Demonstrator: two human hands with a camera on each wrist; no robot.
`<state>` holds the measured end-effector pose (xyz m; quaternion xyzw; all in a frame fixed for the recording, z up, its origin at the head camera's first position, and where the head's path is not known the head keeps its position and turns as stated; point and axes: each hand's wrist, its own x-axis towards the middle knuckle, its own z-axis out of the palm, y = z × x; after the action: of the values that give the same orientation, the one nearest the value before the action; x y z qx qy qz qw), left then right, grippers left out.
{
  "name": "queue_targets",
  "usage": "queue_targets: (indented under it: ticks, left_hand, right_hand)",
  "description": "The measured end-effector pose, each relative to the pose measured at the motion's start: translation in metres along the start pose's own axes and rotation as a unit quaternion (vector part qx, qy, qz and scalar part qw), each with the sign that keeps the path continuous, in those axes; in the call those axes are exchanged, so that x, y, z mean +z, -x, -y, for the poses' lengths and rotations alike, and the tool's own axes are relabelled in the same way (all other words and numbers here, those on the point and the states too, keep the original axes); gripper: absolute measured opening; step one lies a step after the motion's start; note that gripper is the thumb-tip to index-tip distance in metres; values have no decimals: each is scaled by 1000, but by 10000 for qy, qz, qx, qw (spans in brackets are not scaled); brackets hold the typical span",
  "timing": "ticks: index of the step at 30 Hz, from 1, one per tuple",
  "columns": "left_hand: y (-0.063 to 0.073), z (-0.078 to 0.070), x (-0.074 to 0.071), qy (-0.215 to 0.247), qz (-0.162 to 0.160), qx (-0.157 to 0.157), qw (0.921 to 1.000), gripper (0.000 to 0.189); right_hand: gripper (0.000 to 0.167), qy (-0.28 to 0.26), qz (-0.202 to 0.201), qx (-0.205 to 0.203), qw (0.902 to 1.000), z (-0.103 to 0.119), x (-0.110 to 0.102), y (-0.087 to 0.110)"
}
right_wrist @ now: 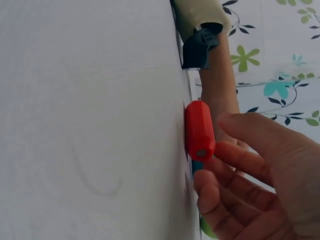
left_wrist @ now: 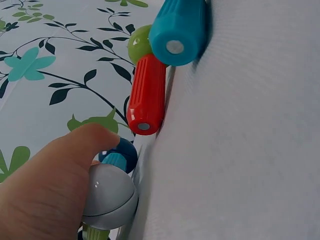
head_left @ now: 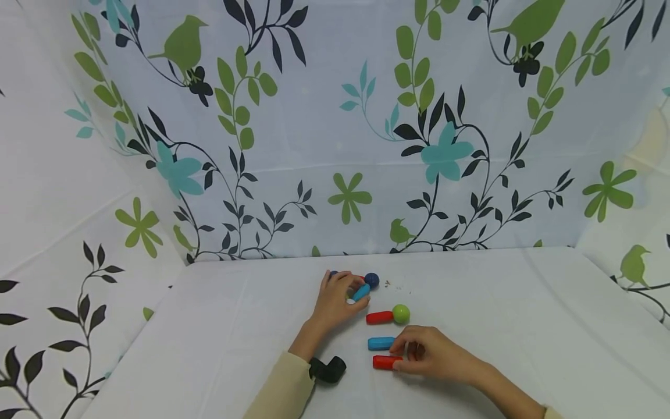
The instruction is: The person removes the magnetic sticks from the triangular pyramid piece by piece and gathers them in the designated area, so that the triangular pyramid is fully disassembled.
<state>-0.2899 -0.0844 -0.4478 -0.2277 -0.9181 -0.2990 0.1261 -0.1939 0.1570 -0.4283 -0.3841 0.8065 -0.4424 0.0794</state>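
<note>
My left hand pinches a light blue stick near the back of the table. A glossy grey-white ball sits by the left thumb, with a green stick below it. Just beyond is a dark blue ball. My right hand, fingers bent, has thumb and index finger at the right end of a red stick. In the right wrist view the red stick lies on the table beside the fingertips; a firm hold does not show. Another blue stick lies just behind it.
Between the hands lies a red stick with a light green ball at its right end. A black wrist device is on the left forearm. The white table meets a patterned cloth behind.
</note>
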Motion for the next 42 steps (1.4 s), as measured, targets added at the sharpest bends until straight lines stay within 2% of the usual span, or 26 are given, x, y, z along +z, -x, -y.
queue_targets:
  ticks: [5,13,19,22,26,29,35,42]
  left_hand:
    - [2,0,-1,-50,-78,-61,9999,31]
    - [4,3,-4,460,19,204,9987,29]
    - [5,7,-3,546,-17,304,9980,28]
    - [6,7,-3,641,50,137,9978,27]
    - [6,5,-4,823,83,-48,9966,27]
    - [6,3,-4,871,97,-88,9961,27]
    - [4,1,-3,749,154,-132,9970,28]
    - [2,1,-2,666,223,-110,9975,30]
  right_hand:
    - [15,39,-275,40,9996,3,-4,-4]
    - [11,198,-1090,-448,9928,0,-11,-18]
    - [16,46,-1420,80,9898,-9,-15,-28]
    - [19,-130,-1645,338,9857,-12,-18,-34]
    - [19,-263,-1869,327,9815,-16,-24,-43]
    - [19,-222,-1909,319,9808,-20,-28,-49]
    - [20,57,-1898,569,9802,-29,-32,-61]
    - [19,475,-1564,652,9844,-41,-36,-76]
